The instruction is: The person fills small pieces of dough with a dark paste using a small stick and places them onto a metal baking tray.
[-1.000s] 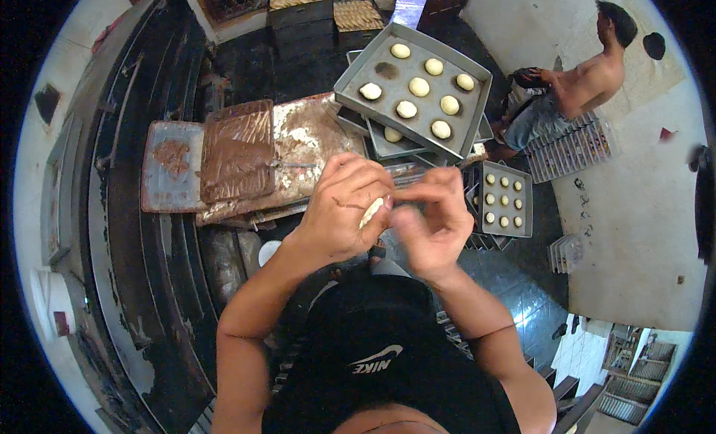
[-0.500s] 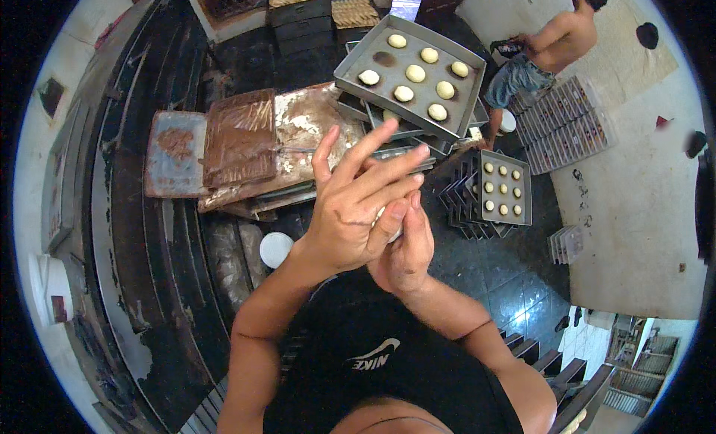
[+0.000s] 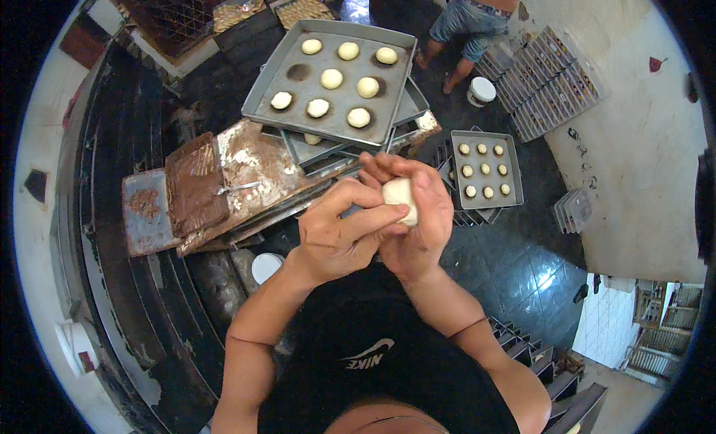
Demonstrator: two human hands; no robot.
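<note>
A pale ball of dough (image 3: 397, 196) lies in my cupped right hand (image 3: 424, 225), whose fingers curl up around it. My left hand (image 3: 335, 229) presses bent fingers against the dough's near side, with the fingertips on it. Just beyond my hands, a grey metal tray (image 3: 268, 91) with several dough balls rests askew on more stacked trays. Left of them is a worktop (image 3: 253, 164) smeared white and brown, with a flat slab of brown paste (image 3: 192, 180), a metal spatula (image 3: 237, 186) and a pale plastic container (image 3: 142, 232) with brown residue.
A co-worker's bare feet and denim shorts (image 3: 470, 23) show at the upper right, near a white bucket (image 3: 481, 87). Stacked trays of dough balls (image 3: 513, 199) stand on the dark floor at the right. Clear plastic trays (image 3: 556, 91) lean by the wall; another white bucket (image 3: 265, 268) is at lower left.
My right hand has turned palm up under the dough, and my left fingers have curled from outstretched onto it. The view has turned, and the co-worker has moved up toward the frame's edge.
</note>
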